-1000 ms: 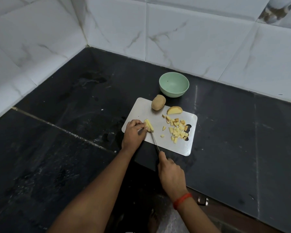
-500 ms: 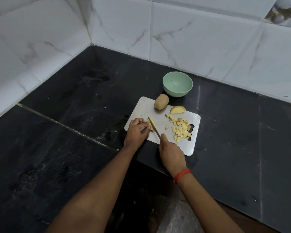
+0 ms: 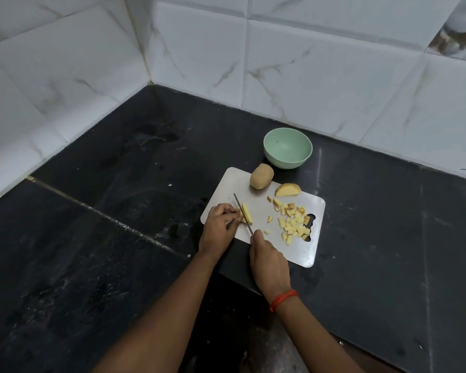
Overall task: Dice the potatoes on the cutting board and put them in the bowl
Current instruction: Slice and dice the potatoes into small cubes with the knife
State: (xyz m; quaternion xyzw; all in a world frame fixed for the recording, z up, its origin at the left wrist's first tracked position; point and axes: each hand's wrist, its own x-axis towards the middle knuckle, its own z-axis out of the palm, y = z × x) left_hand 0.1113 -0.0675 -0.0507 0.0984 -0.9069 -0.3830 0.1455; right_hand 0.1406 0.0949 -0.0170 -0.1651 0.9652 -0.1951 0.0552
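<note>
Left hand (image 3: pixel 218 227) pinches the potato strips (image 3: pixel 246 215) at the cutting board's (image 3: pixel 226 189) nine o'clock, right hand (image 3: pixel 269 262) clamps the knife (image 3: pixel 242 212) beside them, bowl (image 3: pixel 288 163) waiting at twelve, so tuck fingertips back and slice straight, even cuts.

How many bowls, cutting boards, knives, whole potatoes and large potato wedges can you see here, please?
Bowls: 1, the green bowl
Cutting boards: 1, the cutting board
Knives: 1, the knife in the right hand
Whole potatoes: 1, the whole potato
Large wedges: 1, the potato wedge
Total: 5
Not counted: the diced potato and the potato sticks held by the left hand.
</note>
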